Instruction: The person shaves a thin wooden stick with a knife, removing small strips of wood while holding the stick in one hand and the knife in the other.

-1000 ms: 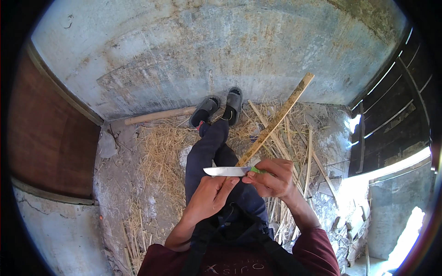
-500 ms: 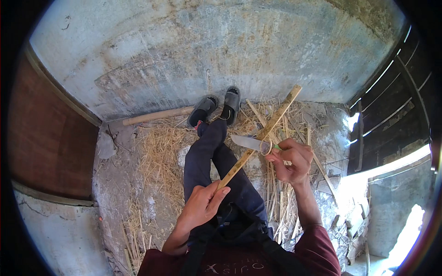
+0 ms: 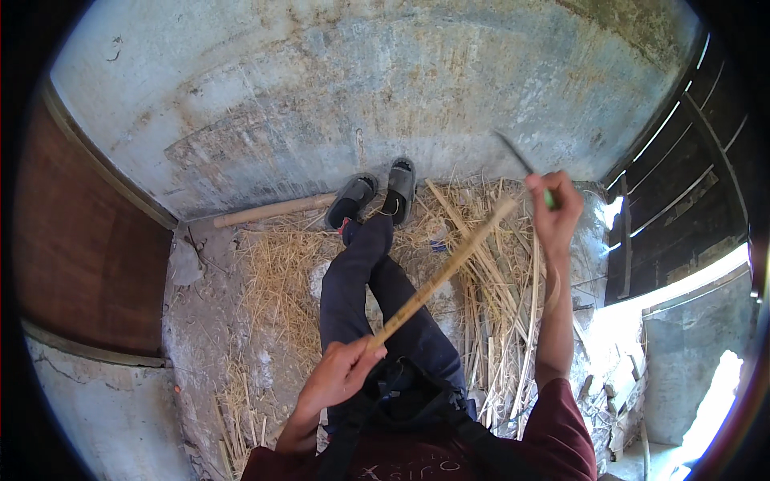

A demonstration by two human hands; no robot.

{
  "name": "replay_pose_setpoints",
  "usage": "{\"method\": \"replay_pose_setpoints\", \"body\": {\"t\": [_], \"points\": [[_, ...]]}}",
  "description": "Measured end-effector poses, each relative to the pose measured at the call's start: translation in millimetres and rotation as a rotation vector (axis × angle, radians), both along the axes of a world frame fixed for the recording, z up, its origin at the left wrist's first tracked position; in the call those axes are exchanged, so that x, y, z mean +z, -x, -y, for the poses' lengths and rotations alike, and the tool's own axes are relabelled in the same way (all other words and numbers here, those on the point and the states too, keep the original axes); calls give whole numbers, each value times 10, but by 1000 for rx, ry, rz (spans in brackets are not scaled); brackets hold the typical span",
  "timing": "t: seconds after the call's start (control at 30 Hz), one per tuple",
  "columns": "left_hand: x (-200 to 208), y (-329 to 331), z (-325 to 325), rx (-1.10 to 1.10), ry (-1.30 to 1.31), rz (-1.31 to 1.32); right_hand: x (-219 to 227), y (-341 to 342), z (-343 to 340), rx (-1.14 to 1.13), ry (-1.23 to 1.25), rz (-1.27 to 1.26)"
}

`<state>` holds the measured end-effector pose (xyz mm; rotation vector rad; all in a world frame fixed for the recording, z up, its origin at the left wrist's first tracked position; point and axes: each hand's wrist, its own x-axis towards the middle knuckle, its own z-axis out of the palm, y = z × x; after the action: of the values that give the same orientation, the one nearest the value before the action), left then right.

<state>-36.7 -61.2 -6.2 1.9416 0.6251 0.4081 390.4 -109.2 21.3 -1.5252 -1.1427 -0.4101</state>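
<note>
My left hand [image 3: 341, 373] is closed round the near end of a long, pale bamboo strip [image 3: 437, 277]. The strip slants up and away to the right over my legs, and its far end is a little blurred. Beyond that far end, my right hand [image 3: 555, 210] grips a knife by its green handle [image 3: 549, 198]. The knife blade [image 3: 514, 153] points up and to the left, seen nearly edge-on, apart from the strip. A thin pale shaving [image 3: 553, 287] seems to hang along my right forearm.
Shavings [image 3: 281, 276] and loose split strips [image 3: 501, 313] litter the floor round my legs. A round pole [image 3: 273, 210] lies along the stained wall [image 3: 361, 88]. On the left is a brown panel [image 3: 92, 240]; dark slats [image 3: 682, 184] and rubble [image 3: 618, 385] are on the right.
My right hand has moved up and away with the knife, off the bamboo strip's middle and past its far end. The strip has turned and its far end has dropped slightly; my left hand still holds it.
</note>
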Motion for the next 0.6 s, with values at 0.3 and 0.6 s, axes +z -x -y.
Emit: {"method": "replay_pose_setpoints", "body": {"t": [0.3, 0.6], "points": [[-71, 0, -117, 200, -45, -35, -302, -412, 416, -462, 698, 56], [-22, -309, -150, 101, 128, 68, -51, 644, 361, 70, -94, -316]]}}
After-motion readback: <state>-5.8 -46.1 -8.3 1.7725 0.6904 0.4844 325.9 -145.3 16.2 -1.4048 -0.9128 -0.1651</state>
